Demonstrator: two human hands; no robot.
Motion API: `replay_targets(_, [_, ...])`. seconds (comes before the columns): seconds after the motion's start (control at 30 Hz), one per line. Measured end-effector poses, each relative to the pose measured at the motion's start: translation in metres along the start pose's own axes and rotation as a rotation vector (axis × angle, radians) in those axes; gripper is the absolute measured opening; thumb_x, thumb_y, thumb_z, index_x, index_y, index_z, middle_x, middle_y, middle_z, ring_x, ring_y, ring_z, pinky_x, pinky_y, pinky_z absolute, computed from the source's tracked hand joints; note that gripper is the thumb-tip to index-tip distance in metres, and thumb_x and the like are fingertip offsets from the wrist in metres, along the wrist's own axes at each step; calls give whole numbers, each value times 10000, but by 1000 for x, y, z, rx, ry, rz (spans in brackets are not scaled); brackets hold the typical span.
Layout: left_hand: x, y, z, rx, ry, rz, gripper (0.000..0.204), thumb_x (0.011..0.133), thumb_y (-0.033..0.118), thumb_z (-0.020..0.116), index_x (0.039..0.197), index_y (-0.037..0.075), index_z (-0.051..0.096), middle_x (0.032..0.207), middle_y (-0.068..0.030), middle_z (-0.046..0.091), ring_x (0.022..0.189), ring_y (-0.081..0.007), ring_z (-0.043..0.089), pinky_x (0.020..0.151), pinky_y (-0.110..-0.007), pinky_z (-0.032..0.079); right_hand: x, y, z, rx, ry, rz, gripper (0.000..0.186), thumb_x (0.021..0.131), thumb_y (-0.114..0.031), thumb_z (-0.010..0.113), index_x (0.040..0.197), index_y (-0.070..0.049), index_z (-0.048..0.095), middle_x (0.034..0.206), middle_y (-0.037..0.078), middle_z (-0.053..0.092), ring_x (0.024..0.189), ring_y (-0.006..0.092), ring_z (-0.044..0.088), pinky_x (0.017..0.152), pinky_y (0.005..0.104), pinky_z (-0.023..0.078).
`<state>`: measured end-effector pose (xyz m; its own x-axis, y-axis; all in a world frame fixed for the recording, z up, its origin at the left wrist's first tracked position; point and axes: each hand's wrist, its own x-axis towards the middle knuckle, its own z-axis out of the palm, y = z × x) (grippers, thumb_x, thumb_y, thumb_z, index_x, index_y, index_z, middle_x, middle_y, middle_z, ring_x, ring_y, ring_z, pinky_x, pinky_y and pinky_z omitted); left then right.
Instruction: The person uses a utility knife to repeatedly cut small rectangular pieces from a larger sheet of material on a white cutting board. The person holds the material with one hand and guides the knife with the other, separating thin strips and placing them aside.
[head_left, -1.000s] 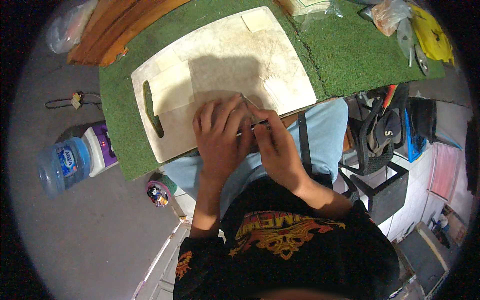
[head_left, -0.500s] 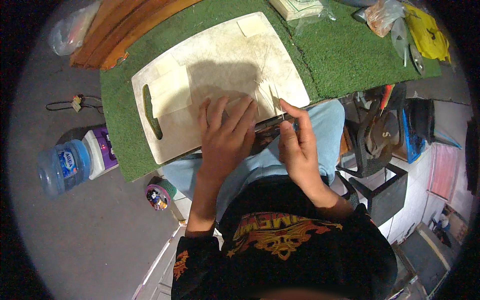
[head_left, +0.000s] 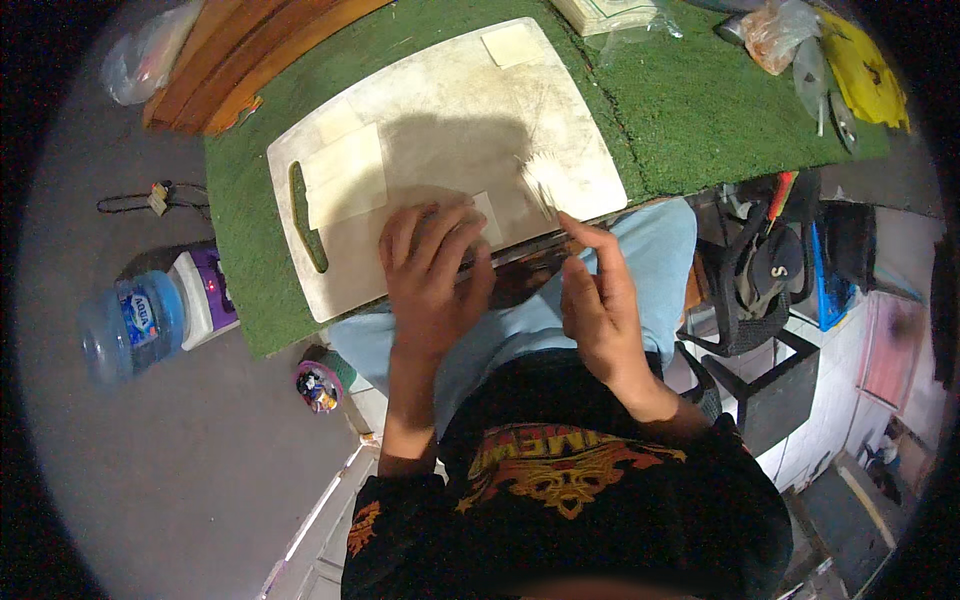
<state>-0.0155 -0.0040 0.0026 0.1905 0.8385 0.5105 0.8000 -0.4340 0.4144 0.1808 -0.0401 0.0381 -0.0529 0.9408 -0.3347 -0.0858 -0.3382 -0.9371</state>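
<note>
My left hand [head_left: 435, 255] is over the near edge of a worn white cutting board [head_left: 420, 75], palm down, fingers apart and slightly bent. Just beyond its fingertips lies a small pale sheet piece [head_left: 486, 214], partly in shadow. My right hand [head_left: 603, 300] is closed at the board's near right edge, index finger stretched forward. From it a thin, dark knife-like tool [head_left: 545, 200] seems to point toward a small heap of pale thin strips [head_left: 546, 178]; its handle is hidden. Flat pale sheets [head_left: 345, 180] lie by the board's handle slot, and another small sheet [head_left: 511, 45] at the far corner.
Green turf-like cover [head_left: 690, 120] lies under the board. A packet in clear plastic [head_left: 605, 15], a clear bag [head_left: 775, 35] and a yellow bag [head_left: 862, 70] are at the far right. A water bottle [head_left: 130, 325] stands left; a dark chair [head_left: 760, 290] is on the right.
My left hand has drawn back to the left, uncovering the small sheet piece. The strips now sit in a tighter heap farther from my left hand. My right hand has barely moved.
</note>
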Motion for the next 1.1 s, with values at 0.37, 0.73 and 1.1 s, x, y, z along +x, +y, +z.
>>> replay_targets(0.37, [1, 2, 7, 39, 16, -26, 194, 845, 184, 745, 1029, 126, 726, 1268, -3, 697, 1199, -315, 562, 1093, -497, 384, 12, 19, 35, -19, -75, -123, 335, 1086, -57, 450, 1419, -27, 466, 1060, 95, 574, 910, 114, 530, 776, 273, 448])
replay_targets(0.73, [4, 4, 9, 65, 23, -34, 206, 853, 201, 740, 1051, 144, 738, 1260, 5, 694, 1186, -312, 556, 1073, -495, 387, 17, 16, 34, -35, -114, -104, 322, 1078, -37, 442, 1398, -4, 464, 1258, 190, 627, 1063, 167, 616, 868, 323, 544])
replay_targets(1.1, [3, 3, 8, 71, -13, -23, 166, 872, 215, 731, 1026, 151, 739, 1288, 22, 688, 1183, -314, 546, 1076, -503, 378, 20, 19, 36, -13, -109, -96, 319, 1079, -39, 446, 1395, 0, 468, 1229, 174, 629, 1026, 138, 577, 866, 295, 515])
